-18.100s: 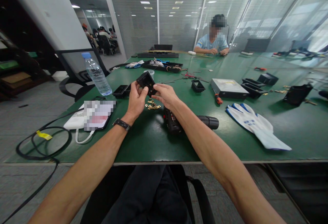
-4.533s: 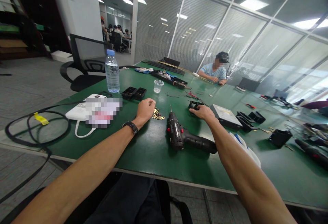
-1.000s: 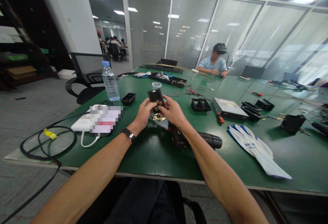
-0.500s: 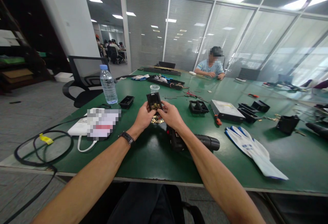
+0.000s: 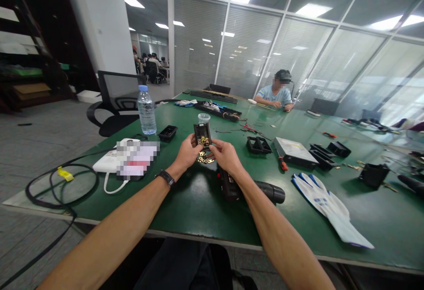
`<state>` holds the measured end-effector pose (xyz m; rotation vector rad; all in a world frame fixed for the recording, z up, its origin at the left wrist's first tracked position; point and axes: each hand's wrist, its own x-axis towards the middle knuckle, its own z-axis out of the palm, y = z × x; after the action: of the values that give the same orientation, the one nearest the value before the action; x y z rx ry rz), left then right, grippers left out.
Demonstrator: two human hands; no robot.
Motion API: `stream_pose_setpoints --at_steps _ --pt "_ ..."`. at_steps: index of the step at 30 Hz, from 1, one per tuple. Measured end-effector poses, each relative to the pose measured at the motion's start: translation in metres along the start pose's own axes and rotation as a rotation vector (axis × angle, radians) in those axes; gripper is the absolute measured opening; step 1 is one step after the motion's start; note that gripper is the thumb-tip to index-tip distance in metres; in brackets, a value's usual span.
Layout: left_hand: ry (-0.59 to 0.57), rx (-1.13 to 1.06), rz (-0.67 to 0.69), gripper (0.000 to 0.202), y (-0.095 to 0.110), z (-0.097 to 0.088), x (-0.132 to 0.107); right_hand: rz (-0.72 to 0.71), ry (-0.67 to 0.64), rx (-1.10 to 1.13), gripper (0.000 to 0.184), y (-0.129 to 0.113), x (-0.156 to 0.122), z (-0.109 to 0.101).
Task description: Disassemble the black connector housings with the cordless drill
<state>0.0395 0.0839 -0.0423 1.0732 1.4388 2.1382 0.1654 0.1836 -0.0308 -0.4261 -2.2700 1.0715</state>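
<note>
Between my hands a small black plastic box (image 5: 202, 131) is tilted up so that I see into it, with brass-coloured metal pieces showing inside. My left hand (image 5: 187, 153) is closed on its left side, and my right hand (image 5: 225, 155) grips its lower right edge. Just below the box, several loose brass pieces (image 5: 205, 159) lie on the green table. Under my right forearm a black cordless power drill (image 5: 270, 191) lies on its side, partly covered by the arm. A clear plastic cup (image 5: 204, 118) stands right behind the box.
To the left are a water bottle (image 5: 146, 111), a black tray (image 5: 168, 133), a white power bank (image 5: 107, 161) and a coiled black cable (image 5: 29, 188). Rightward lie black boxes (image 5: 259, 145), a screwdriver (image 5: 283, 164), a metal case (image 5: 294, 150) and a white glove (image 5: 331, 206). Another person (image 5: 275, 93) sits across.
The head view has shifted slightly, so the scene sits a little lower and further right. Both hands keep hold of the black box, which looks a little more upright.
</note>
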Motion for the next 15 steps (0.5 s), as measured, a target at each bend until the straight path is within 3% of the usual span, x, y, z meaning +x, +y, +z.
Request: stream_pose_setpoints --at_steps 4,15 --pt "-0.028 -0.058 -0.053 0.044 -0.0015 -0.0025 0.0003 -0.015 0.013 -0.031 0.034 0.0004 0.0 -0.0019" --pt "-0.032 -0.366 -0.176 0.034 0.0002 -0.0009 -0.0015 -0.096 0.014 -0.108 0.028 -0.0083 -0.0056 -0.0057"
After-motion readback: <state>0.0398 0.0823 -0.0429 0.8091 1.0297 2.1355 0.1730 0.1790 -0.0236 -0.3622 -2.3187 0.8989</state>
